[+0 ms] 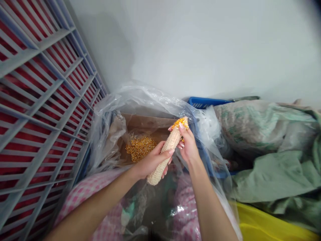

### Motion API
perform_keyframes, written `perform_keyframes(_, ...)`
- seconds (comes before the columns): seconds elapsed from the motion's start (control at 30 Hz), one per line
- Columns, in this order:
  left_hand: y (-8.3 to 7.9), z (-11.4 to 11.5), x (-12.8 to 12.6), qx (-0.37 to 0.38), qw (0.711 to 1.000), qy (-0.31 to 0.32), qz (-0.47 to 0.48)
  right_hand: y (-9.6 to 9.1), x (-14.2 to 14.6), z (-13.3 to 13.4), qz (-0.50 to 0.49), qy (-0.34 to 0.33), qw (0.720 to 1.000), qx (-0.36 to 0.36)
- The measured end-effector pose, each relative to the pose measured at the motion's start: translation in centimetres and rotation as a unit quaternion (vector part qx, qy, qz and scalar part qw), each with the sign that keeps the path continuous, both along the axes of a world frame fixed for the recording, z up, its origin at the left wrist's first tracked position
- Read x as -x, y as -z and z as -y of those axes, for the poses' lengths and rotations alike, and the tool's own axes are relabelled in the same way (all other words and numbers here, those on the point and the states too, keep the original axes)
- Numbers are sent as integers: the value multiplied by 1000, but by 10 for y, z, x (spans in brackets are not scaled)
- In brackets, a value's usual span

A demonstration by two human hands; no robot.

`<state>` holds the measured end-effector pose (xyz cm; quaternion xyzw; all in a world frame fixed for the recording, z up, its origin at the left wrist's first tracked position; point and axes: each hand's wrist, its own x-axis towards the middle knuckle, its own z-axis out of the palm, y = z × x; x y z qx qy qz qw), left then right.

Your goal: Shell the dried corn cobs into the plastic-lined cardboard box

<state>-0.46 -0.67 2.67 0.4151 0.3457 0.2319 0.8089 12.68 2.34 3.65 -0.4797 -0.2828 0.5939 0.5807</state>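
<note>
Both hands' grip on corn cob; yellow-kerneled tip points up-right.

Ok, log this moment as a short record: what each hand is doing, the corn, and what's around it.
left hand: grips the lower part of the corn cob
right hand: fingers at the cob's top end
cob state: mostly bare, yellow kernels left only at the tip
loose kernels: pile in the plastic-lined cardboard box
left side: grey slatted crate
right side: green sacks, blue basket
</note>
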Motion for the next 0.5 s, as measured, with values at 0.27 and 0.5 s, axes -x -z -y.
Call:
perform_keyframes(0.27, 4, 4, -3, -29, 999, -9, -45, 2, 0, -2, 10, 19, 1000, 20)
perform_keyframes(0.5, 4, 4, -3, -69, 995, -13, -70, -1, -1, 1, -3, 9, 1000, 4)
